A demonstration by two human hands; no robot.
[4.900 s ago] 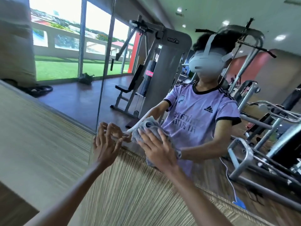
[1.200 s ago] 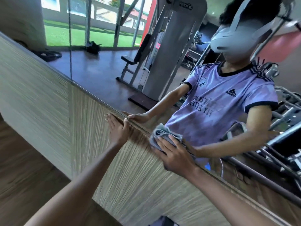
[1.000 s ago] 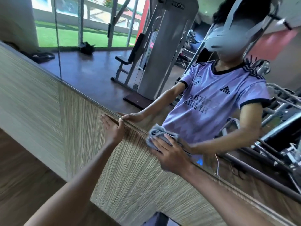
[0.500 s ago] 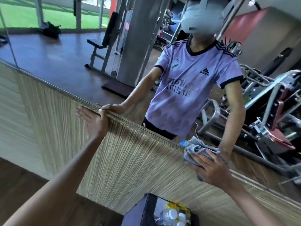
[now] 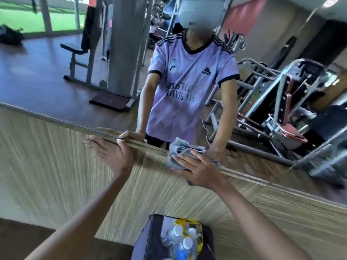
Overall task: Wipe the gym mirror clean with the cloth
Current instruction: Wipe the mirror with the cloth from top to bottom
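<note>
The right hand has slid the cloth back leftward along the lower edge of the mirror, so it now lies nearer the left hand than half a second ago. The left hand has stayed braced, fingers straight and flat on the panel just under the glass. The right fingers lie spread and pressed over the bunched cloth, pinning it to the mirror's bottom strip rather than gripping it, which I judge a return stroke; whether the glass above is clean I cannot tell.
</note>
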